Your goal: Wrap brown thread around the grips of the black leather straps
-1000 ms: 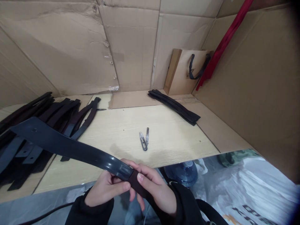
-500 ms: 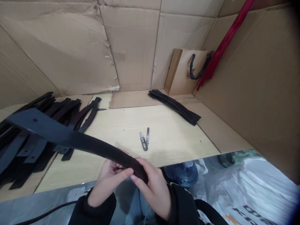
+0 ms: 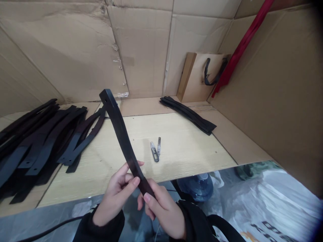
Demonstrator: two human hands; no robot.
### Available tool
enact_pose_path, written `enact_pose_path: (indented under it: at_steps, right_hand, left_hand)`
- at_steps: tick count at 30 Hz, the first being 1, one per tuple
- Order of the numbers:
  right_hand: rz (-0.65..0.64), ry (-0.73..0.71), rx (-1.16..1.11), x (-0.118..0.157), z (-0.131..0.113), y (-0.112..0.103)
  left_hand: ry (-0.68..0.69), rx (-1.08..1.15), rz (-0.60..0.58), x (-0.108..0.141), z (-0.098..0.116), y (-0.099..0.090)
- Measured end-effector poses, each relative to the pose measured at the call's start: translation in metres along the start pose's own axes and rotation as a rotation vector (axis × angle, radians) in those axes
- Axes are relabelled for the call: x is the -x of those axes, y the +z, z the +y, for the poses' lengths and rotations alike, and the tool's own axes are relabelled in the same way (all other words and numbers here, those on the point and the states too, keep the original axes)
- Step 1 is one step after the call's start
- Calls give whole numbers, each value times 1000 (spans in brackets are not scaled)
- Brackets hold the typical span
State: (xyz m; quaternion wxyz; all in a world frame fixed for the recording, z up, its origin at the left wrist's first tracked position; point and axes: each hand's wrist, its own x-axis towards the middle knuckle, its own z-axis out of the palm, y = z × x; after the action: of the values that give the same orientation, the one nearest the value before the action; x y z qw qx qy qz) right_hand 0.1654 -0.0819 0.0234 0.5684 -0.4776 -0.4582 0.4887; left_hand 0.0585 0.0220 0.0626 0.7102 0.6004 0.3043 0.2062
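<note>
Cardboard walls (image 3: pixel 63 50) line the back and right of the work area. A red strip (image 3: pixel 242 43) leans against the right wall. A white plastic sack (image 3: pixel 272 205) lies at lower right, below the table's near edge, with a blue plastic jug (image 3: pixel 196 187) beside it. A black cable (image 3: pixel 50 223) runs along the lower left.

The table (image 3: pixel 191 148) is pale wood-grain. A large pile of black straps (image 3: pixel 42 141) covers its left side. A smaller stack of straps (image 3: pixel 188 116) lies at the far side, right of centre, near a kraft paper bag (image 3: pixel 199 77) with a dark handle, which stands against the back corner. Thread snips (image 3: pixel 155 151) lie mid-table, blades toward the far edge.

One black strap (image 3: pixel 120 132) is held up over the table, tilted, its holed upper end pointing to the far edge. Its lower end sits at centre bottom of the frame. The right hand (image 3: pixel 161 210) has a closed pinch grip on that end, thumb and fingers either side. The left hand (image 3: pixel 114 198) is half open beside the strap, fingers close to its edge; contact cannot be confirmed.
</note>
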Motion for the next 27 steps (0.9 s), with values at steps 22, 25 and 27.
enact_pose_path:
  at_steps: [22, 25, 27]
  right_hand:
    - [91, 75, 612, -2, -15, -28]
    - [96, 89, 666, -2, -14, -31]
    - [69, 80, 618, 0, -12, -32]
  left_hand:
    - [128, -707, 161, -5, -19, -4]
    - [164, -724, 181, -4, -22, -2]
    - [183, -689, 188, -5, -24, -2]
